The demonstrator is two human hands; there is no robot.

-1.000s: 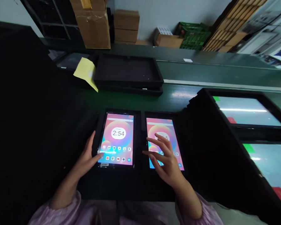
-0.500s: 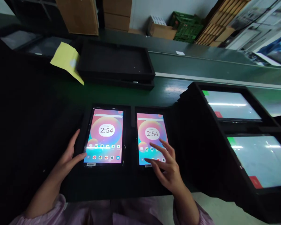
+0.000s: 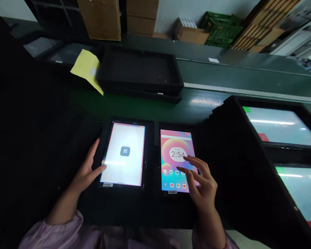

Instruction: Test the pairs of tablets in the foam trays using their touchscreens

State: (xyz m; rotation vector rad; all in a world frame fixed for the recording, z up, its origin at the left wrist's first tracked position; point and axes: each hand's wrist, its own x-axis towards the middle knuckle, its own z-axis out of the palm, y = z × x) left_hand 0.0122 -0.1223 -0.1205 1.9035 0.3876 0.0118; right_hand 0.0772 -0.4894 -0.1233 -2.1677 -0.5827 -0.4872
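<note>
On left tablet (image 3: pixel 121 162), home screen just gave way to white page with dark icon (image 3: pixel 125 151); we judged app launching. Just beside, right tablet (image 3: pixel 173 164) kept clock (image 3: pixel 177 154). Our left hand (image 3: pixel 86 174), spread and empty, had thumb at left tablet's edge; our right hand (image 3: pixel 203 185), fingers loosely apart, gripped nothing over right tablet, contact unclear.

Left tablet (image 3: pixel 123 166): in the near tray (image 3: pixel 155 138), by the worktop's (image 3: pixel 199 105) near edge
Right tablet (image 3: pixel 172 141): beside it, same tray
Stacked trays (image 3: pixel 140 86): behind, toward far edge
Paper sheet (image 3: pixel 86 69): at their left end
Right stack (image 3: pixel 238 166): right of near tray, two tablets (image 3: pixel 285 128) on top
</note>
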